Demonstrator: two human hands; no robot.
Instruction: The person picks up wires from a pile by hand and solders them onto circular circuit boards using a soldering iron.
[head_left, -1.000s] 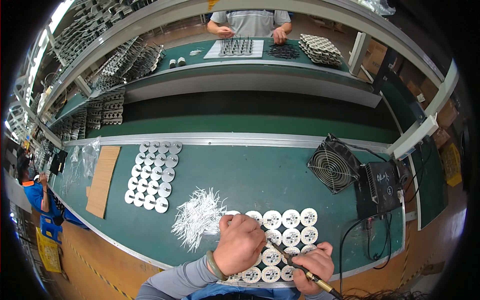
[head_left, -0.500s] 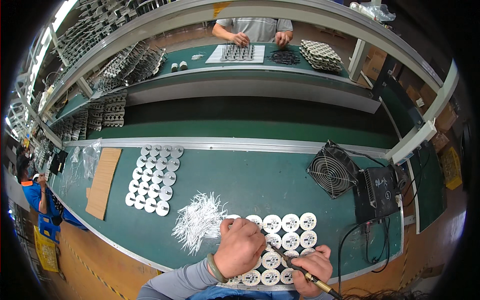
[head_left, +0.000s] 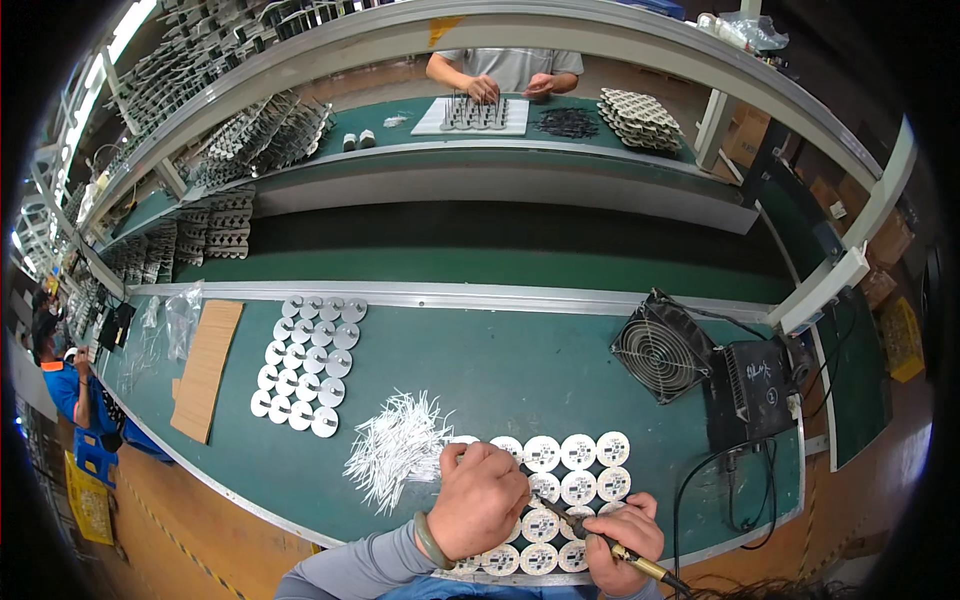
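Observation:
Rows of round white circuit boards [head_left: 578,488] lie at the front of the green bench. My left hand [head_left: 485,500], with a bangle at its wrist, is over the left part of these boards. Its thumb and fingers are pinched together; what they hold is hidden. In my right hand [head_left: 625,540] is a soldering iron [head_left: 645,567], held like a pen, its tip pointing up and left to a board near my left fingers. Whether the tip touches cannot be told. A loose heap of thin white wires [head_left: 398,452] lies just left of my left hand.
Several silvery discs [head_left: 307,362] stand in rows at the left, beside a cardboard piece [head_left: 207,370]. A black fan [head_left: 662,348] and a black box [head_left: 750,385] with cables occupy the right. Across the bench, a person's hands [head_left: 484,88] work at a white tray [head_left: 425,122].
My hands and the iron stay almost in place, and the view shifts slightly. Across the bench, the person's hand at the right has moved left, toward the other hand.

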